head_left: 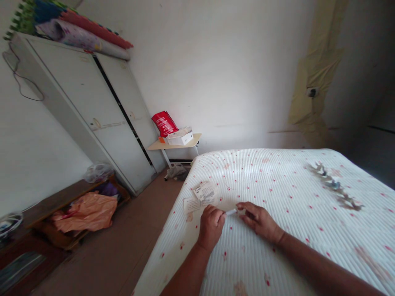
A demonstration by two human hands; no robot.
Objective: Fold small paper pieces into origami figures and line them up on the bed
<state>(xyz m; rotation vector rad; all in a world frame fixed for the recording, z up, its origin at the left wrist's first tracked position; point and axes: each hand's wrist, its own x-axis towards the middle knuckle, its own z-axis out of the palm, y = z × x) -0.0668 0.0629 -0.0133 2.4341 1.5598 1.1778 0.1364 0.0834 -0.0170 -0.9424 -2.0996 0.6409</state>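
My left hand (211, 226) is closed around one end of a small white stick-like item (231, 212), just above the bed's striped, red-dotted cover (247, 255). At the item's other end is my right hand (258, 220), its thumb and fingers apart; whether a fingertip touches the item is too small to tell. Beyond my left hand, printed paper pieces (203, 191) lie on the cover, overlapping one another.
Several small figures (336, 185) stand in a row on the bed's right side. A small table (197, 138) with a red bag (165, 123) and white box (182, 139) stands past the bed. Left are a cabinet (77, 94) and orange plastic bag (86, 211).
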